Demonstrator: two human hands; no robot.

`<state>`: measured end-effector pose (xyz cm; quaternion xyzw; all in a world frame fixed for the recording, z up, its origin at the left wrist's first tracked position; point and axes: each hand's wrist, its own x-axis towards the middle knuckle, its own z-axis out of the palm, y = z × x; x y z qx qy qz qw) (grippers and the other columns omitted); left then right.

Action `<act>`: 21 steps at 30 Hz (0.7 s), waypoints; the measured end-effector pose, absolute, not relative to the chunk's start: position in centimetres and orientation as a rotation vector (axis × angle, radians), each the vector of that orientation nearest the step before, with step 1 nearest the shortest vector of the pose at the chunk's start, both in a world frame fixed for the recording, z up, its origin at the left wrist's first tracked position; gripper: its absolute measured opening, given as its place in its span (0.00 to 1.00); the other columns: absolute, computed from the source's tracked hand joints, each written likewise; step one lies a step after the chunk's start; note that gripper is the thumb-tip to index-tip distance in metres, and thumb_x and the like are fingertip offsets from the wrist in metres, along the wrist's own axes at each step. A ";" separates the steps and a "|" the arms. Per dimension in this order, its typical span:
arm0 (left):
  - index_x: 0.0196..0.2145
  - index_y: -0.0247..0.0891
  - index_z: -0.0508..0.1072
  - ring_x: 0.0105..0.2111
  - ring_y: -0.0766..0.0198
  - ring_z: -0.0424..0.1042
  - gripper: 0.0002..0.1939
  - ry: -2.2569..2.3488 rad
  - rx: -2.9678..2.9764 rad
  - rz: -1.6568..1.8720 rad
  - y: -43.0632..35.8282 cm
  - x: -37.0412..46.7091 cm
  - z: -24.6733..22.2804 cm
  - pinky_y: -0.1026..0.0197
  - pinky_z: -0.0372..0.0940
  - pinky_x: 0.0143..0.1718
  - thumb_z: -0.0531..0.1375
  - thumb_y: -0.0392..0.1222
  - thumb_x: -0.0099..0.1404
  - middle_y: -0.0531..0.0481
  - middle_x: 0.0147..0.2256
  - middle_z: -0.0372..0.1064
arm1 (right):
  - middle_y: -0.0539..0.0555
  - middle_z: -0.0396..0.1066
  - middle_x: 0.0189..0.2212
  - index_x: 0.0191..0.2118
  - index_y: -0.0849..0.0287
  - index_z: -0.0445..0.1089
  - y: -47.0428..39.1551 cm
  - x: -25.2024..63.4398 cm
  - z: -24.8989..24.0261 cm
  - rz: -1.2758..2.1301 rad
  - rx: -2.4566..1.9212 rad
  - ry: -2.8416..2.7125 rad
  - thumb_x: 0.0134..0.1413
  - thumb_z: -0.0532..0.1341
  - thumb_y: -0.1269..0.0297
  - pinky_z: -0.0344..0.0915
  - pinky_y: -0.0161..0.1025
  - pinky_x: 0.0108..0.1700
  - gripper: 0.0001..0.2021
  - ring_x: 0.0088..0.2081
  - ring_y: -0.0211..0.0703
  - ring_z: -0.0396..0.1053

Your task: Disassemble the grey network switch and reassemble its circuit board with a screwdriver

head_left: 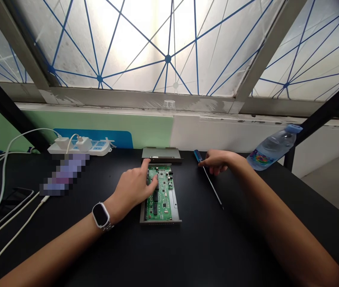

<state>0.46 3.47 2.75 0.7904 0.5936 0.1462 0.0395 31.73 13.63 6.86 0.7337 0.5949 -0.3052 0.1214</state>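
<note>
A green circuit board (pixel 164 199) sits in a shallow metal tray-like case (pixel 174 203) on the black table. My left hand (pixel 133 185), with a watch on its wrist, lies over the case's left side. Its index finger reaches the far left corner and its thumb is spread over the board; the other fingers are bent and partly hidden. To the right, my right hand (pixel 219 160) has its fingertips closed at the lower end of the blue handle of a screwdriver (pixel 211 185). The screwdriver's long shaft slants towards me, tip near the tabletop.
Behind the case lies a metal cover plate (pixel 161 153). A water bottle (pixel 272 147) leans at the far right, beside my right forearm. On the left are a white power strip (pixel 99 147), a blurred-out phone-like object (pixel 64 175) and white cables (pixel 16 235).
</note>
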 end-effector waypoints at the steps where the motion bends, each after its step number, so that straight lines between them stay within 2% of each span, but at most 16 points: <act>1: 0.59 0.31 0.66 0.26 0.53 0.72 0.24 1.804 2.479 0.470 4.0 0.8 3.0 0.58 0.53 0.24 0.52 0.49 0.72 0.46 0.27 0.72 | 0.62 0.79 0.28 0.26 0.63 0.71 13.8 31.6 6.6 -0.903 2.139 1.738 0.62 0.64 0.54 0.63 0.35 0.22 0.18 0.25 0.44 0.77; 4: 0.47 0.33 0.73 0.42 0.47 0.73 0.15 1.723 2.648 0.549 6.0 2.1 3.5 0.56 0.61 0.30 0.53 0.44 0.71 0.38 0.38 0.74 | 0.61 0.79 0.27 0.29 0.62 0.70 14.2 31.3 5.9 -0.907 2.149 1.750 0.61 0.64 0.55 0.60 0.35 0.20 0.16 0.24 0.44 0.77; 6: 0.43 0.34 0.75 0.46 0.47 0.71 0.11 1.549 2.756 0.564 7.5 2.9 3.3 0.53 0.65 0.40 0.54 0.39 0.69 0.37 0.43 0.73 | 0.60 0.78 0.26 0.31 0.62 0.69 14.3 31.1 5.4 -0.894 2.164 1.758 0.61 0.64 0.53 0.62 0.36 0.20 0.16 0.23 0.46 0.77; 8: 0.39 0.36 0.75 0.44 0.50 0.72 0.11 1.441 2.709 0.585 8.7 3.7 2.7 0.51 0.65 0.44 0.53 0.34 0.68 0.40 0.43 0.73 | 0.59 0.77 0.25 0.33 0.61 0.68 14.4 31.0 5.1 -0.893 2.172 1.769 0.61 0.65 0.53 0.64 0.37 0.21 0.15 0.23 0.46 0.77; 12: 0.39 0.40 0.77 0.36 0.56 0.74 0.13 1.412 2.378 0.728 9.8 4.2 1.2 0.57 0.64 0.34 0.52 0.34 0.68 0.47 0.40 0.76 | 0.58 0.77 0.25 0.35 0.60 0.66 14.1 30.6 5.8 -0.982 2.133 1.822 0.64 0.62 0.57 0.66 0.36 0.22 0.12 0.23 0.46 0.78; 15: 0.39 0.42 0.80 0.35 0.57 0.74 0.15 1.445 2.259 0.823 9.8 3.9 0.5 0.58 0.63 0.33 0.53 0.36 0.68 0.49 0.41 0.79 | 0.57 0.78 0.25 0.38 0.58 0.63 13.3 29.7 7.8 -1.063 2.099 1.951 0.70 0.56 0.56 0.67 0.34 0.22 0.12 0.25 0.45 0.79; 21: 0.36 0.42 0.83 0.27 0.61 0.72 0.17 1.427 2.058 0.962 9.7 3.7 0.1 0.60 0.63 0.30 0.53 0.37 0.67 0.51 0.34 0.81 | 0.50 0.75 0.22 0.38 0.53 0.55 10.7 25.2 10.6 -1.348 2.017 2.876 0.69 0.58 0.49 0.63 0.32 0.17 0.16 0.19 0.42 0.74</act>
